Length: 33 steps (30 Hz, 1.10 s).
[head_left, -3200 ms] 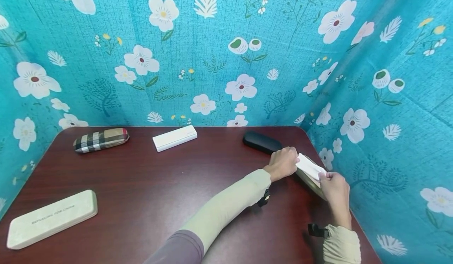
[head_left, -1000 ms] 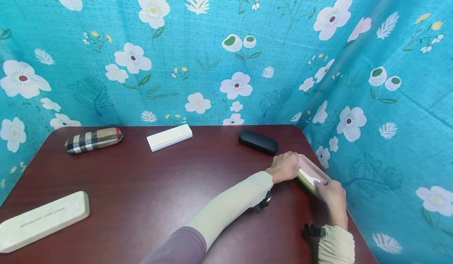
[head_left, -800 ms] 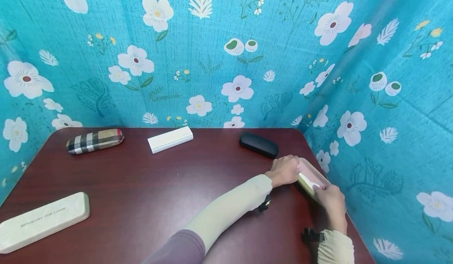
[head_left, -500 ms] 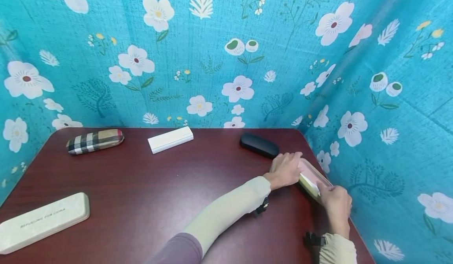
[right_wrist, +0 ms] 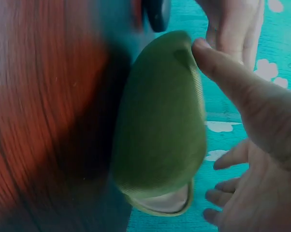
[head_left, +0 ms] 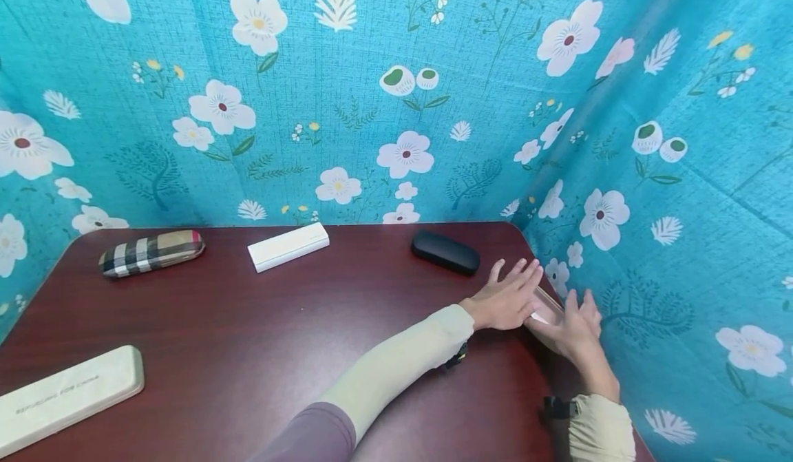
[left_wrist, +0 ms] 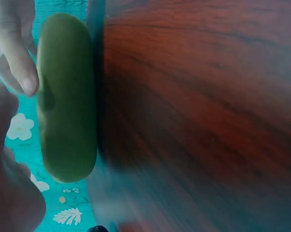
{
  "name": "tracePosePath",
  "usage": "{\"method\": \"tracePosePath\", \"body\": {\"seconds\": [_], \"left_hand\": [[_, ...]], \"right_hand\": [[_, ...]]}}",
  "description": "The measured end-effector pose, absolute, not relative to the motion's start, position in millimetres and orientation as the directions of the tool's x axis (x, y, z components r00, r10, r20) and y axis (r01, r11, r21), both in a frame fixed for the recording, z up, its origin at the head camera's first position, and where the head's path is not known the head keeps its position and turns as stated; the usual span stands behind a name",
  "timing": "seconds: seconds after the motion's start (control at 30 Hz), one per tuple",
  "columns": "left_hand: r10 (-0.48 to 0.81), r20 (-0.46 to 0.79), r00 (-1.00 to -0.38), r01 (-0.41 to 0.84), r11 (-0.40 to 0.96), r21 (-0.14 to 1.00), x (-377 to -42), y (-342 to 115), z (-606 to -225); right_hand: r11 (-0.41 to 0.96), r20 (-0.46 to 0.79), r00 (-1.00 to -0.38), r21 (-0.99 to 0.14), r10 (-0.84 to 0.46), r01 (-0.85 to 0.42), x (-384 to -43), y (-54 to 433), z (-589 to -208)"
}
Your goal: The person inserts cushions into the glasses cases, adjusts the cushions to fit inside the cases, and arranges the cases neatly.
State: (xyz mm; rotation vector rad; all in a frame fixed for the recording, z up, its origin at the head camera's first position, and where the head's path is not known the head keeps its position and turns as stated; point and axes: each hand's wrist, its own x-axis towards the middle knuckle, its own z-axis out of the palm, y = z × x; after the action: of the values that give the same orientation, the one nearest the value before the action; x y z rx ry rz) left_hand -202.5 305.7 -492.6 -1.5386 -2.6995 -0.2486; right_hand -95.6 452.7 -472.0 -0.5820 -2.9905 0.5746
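Note:
An olive-green glasses case [right_wrist: 160,121] with a pale pink lining [head_left: 548,306] stands with its lid up at the table's right edge. A strip of white cloth [head_left: 540,319] shows inside it, partly hidden behind the hands. My left hand [head_left: 506,299] is at the case's far end, fingers spread and straight. At the near end, my right hand [head_left: 575,331] has its fingers extended and its thumb reaching to the rim. In the left wrist view, the green outer wall [left_wrist: 68,101] faces the camera, with a thumb tip beside its upper edge.
A black glasses case [head_left: 445,253] lies just beyond my left hand. Along the back sit a white box-shaped case [head_left: 288,247] and a plaid case [head_left: 151,253]. A long cream case [head_left: 71,396] is at the left front. Floral curtain [head_left: 675,242] borders the table's right side.
The white cloth, earlier stretched between both hands above the green case, now lies inside it. Both hands have uncurled their fingers and spread them. The head view has turned slightly right.

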Motion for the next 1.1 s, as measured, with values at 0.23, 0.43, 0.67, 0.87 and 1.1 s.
{"method": "tracePosePath", "body": {"seconds": [0.23, 0.43, 0.67, 0.87, 1.1], "left_hand": [[0.854, -0.069, -0.516, 0.853, 0.519, 0.052, -202, 302, -493], [0.864, -0.035, -0.503, 0.864, 0.502, -0.038, -199, 297, -495], [0.918, -0.027, -0.395, 0.910, 0.387, -0.152, -194, 286, -499], [0.947, -0.019, -0.321, 0.942, 0.318, -0.109, -196, 278, -497], [0.961, 0.052, -0.270, 0.950, 0.275, -0.146, -198, 278, -498]], "right_hand": [[0.905, -0.128, -0.965, -0.337, 0.230, 0.260, -107, 458, -473], [0.912, -0.167, -0.969, -0.340, 0.183, 0.231, -104, 459, -473], [0.947, -0.144, -0.978, -0.263, 0.152, 0.186, -93, 450, -479], [0.978, -0.029, -0.995, -0.180, 0.100, 0.104, -89, 441, -484], [0.987, 0.058, -0.995, -0.143, 0.077, 0.069, -87, 436, -485]]}}
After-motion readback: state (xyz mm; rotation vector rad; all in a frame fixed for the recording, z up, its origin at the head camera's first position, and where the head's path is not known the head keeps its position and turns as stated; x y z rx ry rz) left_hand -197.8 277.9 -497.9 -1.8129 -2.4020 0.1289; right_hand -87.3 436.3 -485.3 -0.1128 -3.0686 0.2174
